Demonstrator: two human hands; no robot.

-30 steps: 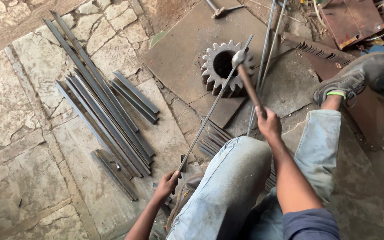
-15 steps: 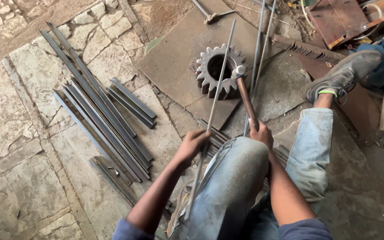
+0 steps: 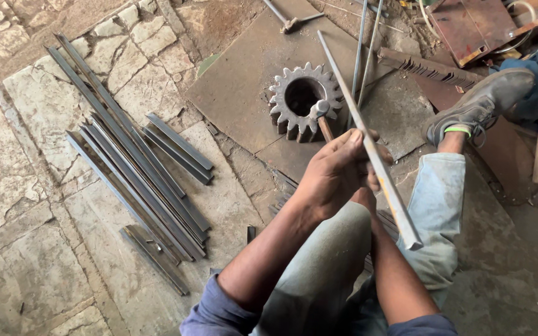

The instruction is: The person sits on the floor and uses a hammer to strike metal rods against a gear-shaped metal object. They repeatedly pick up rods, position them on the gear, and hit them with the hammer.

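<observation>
I see no packages, labels or signs on this floor, only bare metal stock; my left hand (image 3: 334, 174) is wrapped around a long flat steel bar (image 3: 368, 149), which slants from far, above the rusty steel plate (image 3: 238, 93), to near right over my knee; my right hand (image 3: 368, 186) is mostly hidden behind the left, closed on the wooden handle of a hammer (image 3: 320, 115) whose head rests by the near rim of the big toothed gear (image 3: 303, 102) on that plate; a bundle of grey angle bars (image 3: 138, 162) lies well apart to the left on the stone paving; my shoe (image 3: 481, 102) sits at the far right; compared with half a second ago, my left hand has slid up the bar and now covers the right, and the bar has tilted toward the right.
</observation>
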